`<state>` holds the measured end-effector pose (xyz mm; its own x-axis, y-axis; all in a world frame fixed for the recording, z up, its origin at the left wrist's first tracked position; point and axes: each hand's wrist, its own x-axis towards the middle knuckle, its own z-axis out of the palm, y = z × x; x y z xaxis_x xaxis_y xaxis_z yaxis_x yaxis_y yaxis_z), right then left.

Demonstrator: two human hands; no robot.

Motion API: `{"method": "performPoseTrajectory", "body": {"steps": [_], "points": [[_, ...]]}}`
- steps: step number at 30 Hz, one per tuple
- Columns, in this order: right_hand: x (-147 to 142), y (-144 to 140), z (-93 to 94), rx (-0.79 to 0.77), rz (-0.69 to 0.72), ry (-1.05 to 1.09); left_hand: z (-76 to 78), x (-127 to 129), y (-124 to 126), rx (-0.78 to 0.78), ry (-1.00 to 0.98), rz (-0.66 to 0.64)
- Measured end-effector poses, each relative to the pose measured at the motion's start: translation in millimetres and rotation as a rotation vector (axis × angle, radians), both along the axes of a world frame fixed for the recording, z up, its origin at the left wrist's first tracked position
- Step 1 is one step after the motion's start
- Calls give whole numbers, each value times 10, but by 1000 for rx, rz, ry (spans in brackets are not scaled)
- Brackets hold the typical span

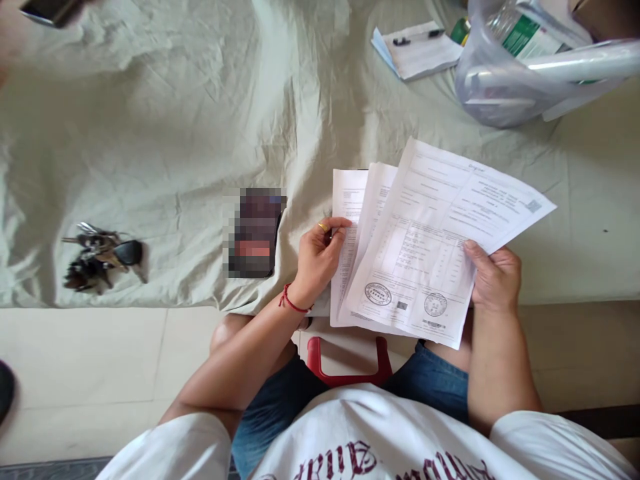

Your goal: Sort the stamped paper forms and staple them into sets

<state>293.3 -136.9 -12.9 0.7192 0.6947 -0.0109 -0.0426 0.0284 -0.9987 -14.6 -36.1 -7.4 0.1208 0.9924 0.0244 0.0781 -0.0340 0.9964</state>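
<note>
Several printed paper sheets are fanned out above my lap at the table's near edge. The top sheet carries two round stamps near its bottom and a small square code at its upper right corner. My right hand pinches the right edge of this sheet, thumb on top and the other fingers behind. At the left, my left hand has its fingers bent and closed on the edge of the lower sheets. A ring is on one finger and a red string circles the wrist.
A covered table spreads ahead. On it lie a bunch of keys, a blurred-out phone, a notepad with a black pen, and a plastic bag holding a bottle. A red stool shows between my legs.
</note>
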Motion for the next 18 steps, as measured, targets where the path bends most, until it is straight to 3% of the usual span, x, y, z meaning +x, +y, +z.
{"method": "performPoseTrajectory", "body": {"steps": [4,10,18], "points": [[-84,0,-2,14,43,1,26,9,0,-100,-102,-50],[-118,16,-28,7,65,-22,-37,-13,42,-42,-40,-85],[-93,21,-73,-103,140,-59,-109,15,63,-122,-58,71]]}}
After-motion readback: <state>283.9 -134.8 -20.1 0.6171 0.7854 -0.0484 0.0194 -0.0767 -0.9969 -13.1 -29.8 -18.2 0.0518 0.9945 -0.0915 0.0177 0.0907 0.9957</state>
